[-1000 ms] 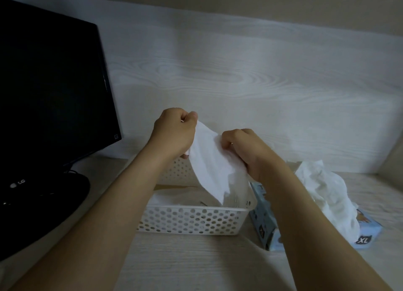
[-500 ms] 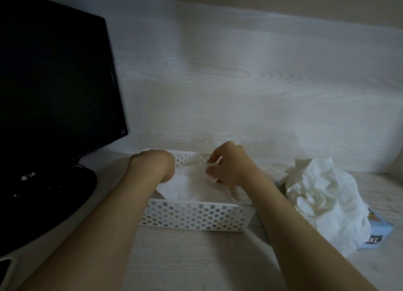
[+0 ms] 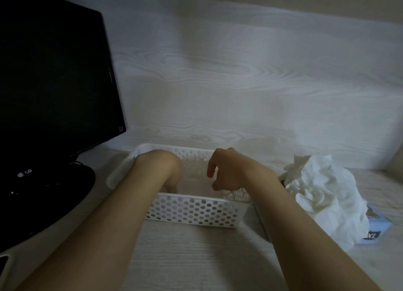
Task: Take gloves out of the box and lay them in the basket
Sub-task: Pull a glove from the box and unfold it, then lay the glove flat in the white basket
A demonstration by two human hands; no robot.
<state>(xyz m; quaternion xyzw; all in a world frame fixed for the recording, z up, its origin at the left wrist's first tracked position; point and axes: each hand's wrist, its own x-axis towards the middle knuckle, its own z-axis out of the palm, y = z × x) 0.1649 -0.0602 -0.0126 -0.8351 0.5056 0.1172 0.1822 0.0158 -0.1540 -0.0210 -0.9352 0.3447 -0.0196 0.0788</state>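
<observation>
A white perforated basket (image 3: 192, 213) stands at the middle of the desk. A white glove (image 3: 116, 177) lies in it, and one end hangs over the left rim. My left hand (image 3: 160, 168) reaches down into the basket; its fingertips rest low inside and are partly hidden by the wrist. My right hand (image 3: 229, 170) hovers over the basket's right half, fingers loosely curled and apart, holding nothing. To the right, a crumpled heap of white gloves (image 3: 322, 194) spills from the light blue XL box (image 3: 376, 227).
A black LG monitor (image 3: 54, 72) on a round black base (image 3: 48, 199) stands close to the basket's left. A pale wood-grain wall panel (image 3: 239, 83) rises right behind. A dark flat object (image 3: 3, 266) pokes in at the bottom left corner.
Both hands brought the glove down from chest height into the basket. The right hand has let go of it and lifted slightly. The left hand has sunk deeper into the basket.
</observation>
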